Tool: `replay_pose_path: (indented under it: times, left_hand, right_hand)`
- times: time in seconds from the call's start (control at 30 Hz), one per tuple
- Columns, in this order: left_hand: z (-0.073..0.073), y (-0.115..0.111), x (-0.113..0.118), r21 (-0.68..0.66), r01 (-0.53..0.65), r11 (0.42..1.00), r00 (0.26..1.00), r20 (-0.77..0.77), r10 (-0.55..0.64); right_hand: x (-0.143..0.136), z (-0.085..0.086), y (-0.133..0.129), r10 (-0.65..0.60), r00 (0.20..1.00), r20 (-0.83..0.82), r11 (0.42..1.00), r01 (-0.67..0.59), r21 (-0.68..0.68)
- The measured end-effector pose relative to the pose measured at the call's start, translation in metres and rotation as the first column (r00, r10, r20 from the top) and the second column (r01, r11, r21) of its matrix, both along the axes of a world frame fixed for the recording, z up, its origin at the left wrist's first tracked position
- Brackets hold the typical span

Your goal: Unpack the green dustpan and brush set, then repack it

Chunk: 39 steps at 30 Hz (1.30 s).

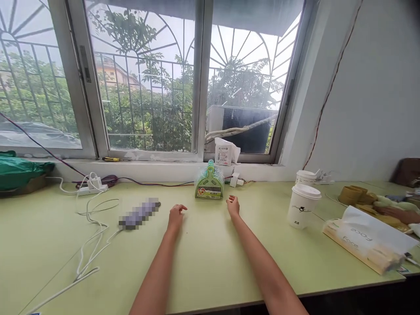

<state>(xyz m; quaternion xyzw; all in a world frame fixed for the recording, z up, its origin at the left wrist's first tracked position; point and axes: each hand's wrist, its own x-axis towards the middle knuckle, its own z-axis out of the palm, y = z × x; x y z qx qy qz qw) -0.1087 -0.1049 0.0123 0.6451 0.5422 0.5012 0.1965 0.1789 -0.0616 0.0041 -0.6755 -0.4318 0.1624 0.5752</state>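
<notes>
Both my arms reach forward over a pale green table (203, 262). My left hand (175, 216) rests on the tabletop with loosely curled fingers and holds nothing. My right hand (232, 205) hovers just above the table, fingers slightly bent, also holding nothing. Between and just beyond the two hands stands a small green dustpan-and-brush set in clear wrapping (209, 181), leaning against the wall under the window. The right hand is nearest to it, a short way from its lower right corner.
A blurred-out object (139, 213) lies left of my left hand, with white cables (95, 227) and a power strip (93, 187). Two lidded paper cups (302, 205) stand at right, beside a white bag (367, 238). A tissue pack (225, 153) sits on the sill.
</notes>
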Motion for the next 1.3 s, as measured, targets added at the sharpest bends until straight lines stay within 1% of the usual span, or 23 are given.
replay_pose_path:
  times: [0.07,0.17,0.27,0.37,0.43,0.53,0.6,0.67,0.77,0.83,0.9,0.97,1.03,1.07,1.1,1.13,1.17,1.2,1.23,1.27,1.3]
  left_hand:
    - [0.0,0.002,-0.01,0.031,-0.058,0.998,0.998,0.001,0.058]
    - [0.001,0.005,-0.025,0.049,-0.162,0.986,0.985,0.073,0.158]
    - [0.004,0.006,-0.032,-0.007,-0.22,0.975,0.964,0.154,0.218]
    - [0.007,0.008,-0.032,-0.075,-0.23,0.97,0.944,0.227,0.241]
    - [0.008,0.01,-0.031,-0.112,-0.231,0.966,0.932,0.26,0.253]
    - [0.008,0.012,-0.03,-0.153,-0.219,0.964,0.924,0.286,0.256]
    - [0.006,0.013,-0.031,-0.169,-0.212,0.963,0.923,0.29,0.254]
    - [0.004,0.014,-0.031,-0.175,-0.21,0.962,0.925,0.284,0.254]
    - [0.002,0.014,-0.03,-0.182,-0.209,0.961,0.934,0.255,0.251]
    - [0.002,0.013,-0.026,-0.216,-0.204,0.955,0.939,0.232,0.254]
    - [0.003,0.011,-0.019,-0.256,-0.166,0.952,0.939,0.255,0.232]
    - [0.006,0.009,-0.009,-0.271,-0.104,0.957,0.928,0.32,0.192]
    - [0.01,0.004,0.003,-0.291,0.021,0.956,0.9,0.421,0.109]
    - [0.012,0.0,0.007,-0.314,0.14,0.939,0.868,0.495,0.036]
    - [0.015,-0.004,0.011,-0.329,0.278,0.902,0.821,0.57,-0.045]
    - [0.017,-0.009,0.014,-0.33,0.414,0.849,0.76,0.638,-0.123]
    - [0.02,-0.014,0.015,-0.321,0.518,0.793,0.703,0.689,-0.18]
    - [0.022,-0.018,0.014,-0.317,0.572,0.756,0.668,0.715,-0.206]
    - [0.023,-0.022,0.013,-0.323,0.587,0.742,0.659,0.724,-0.205]
    - [0.025,-0.024,0.011,-0.337,0.573,0.748,0.67,0.718,-0.189]
    - [0.025,-0.026,0.009,-0.337,0.533,0.776,0.694,0.699,-0.173]
  right_hand:
    - [-0.007,0.011,0.018,-0.035,0.999,-0.002,0.999,0.035,0.004]
    - [-0.021,0.025,0.038,-0.042,0.999,-0.002,0.999,0.042,-0.007]
    - [-0.03,0.028,0.046,-0.076,0.997,-0.007,0.996,0.076,-0.046]
    - [-0.031,0.022,0.045,-0.125,0.992,0.009,0.989,0.126,-0.08]
    - [-0.028,0.016,0.043,-0.128,0.991,0.04,0.988,0.131,-0.08]
    - [-0.022,0.012,0.039,-0.074,0.98,0.184,0.995,0.085,-0.057]
    - [-0.02,0.012,0.037,-0.034,0.951,0.307,0.998,0.049,-0.042]
    - [-0.019,0.014,0.035,-0.016,0.927,0.374,0.999,0.032,-0.037]
    - [-0.02,0.02,0.024,-0.015,0.939,0.345,0.999,0.029,-0.035]
    - [-0.019,0.024,0.012,0.015,0.959,0.284,1.0,-0.012,-0.013]
    - [-0.018,0.027,-0.005,0.087,0.969,0.232,0.995,-0.097,0.031]
    - [-0.017,0.026,-0.025,0.168,0.968,0.189,0.98,-0.185,0.076]
    - [-0.019,0.023,-0.045,0.239,0.961,0.137,0.962,-0.254,0.102]
    - [-0.021,0.02,-0.054,0.282,0.954,0.101,0.951,-0.292,0.101]
    - [-0.024,0.017,-0.062,0.33,0.942,0.057,0.938,-0.334,0.093]
    - [-0.028,0.015,-0.069,0.378,0.926,0.004,0.923,-0.377,0.081]
    - [-0.032,0.012,-0.074,0.422,0.905,-0.054,0.906,-0.419,0.068]
    - [-0.036,0.01,-0.078,0.455,0.883,-0.111,0.89,-0.452,0.06]
    - [-0.039,0.009,-0.08,0.484,0.86,-0.161,0.875,-0.481,0.057]
    - [-0.042,0.009,-0.082,0.509,0.838,-0.197,0.86,-0.508,0.06]
    - [-0.044,0.01,-0.084,0.53,0.82,-0.216,0.846,-0.529,0.065]
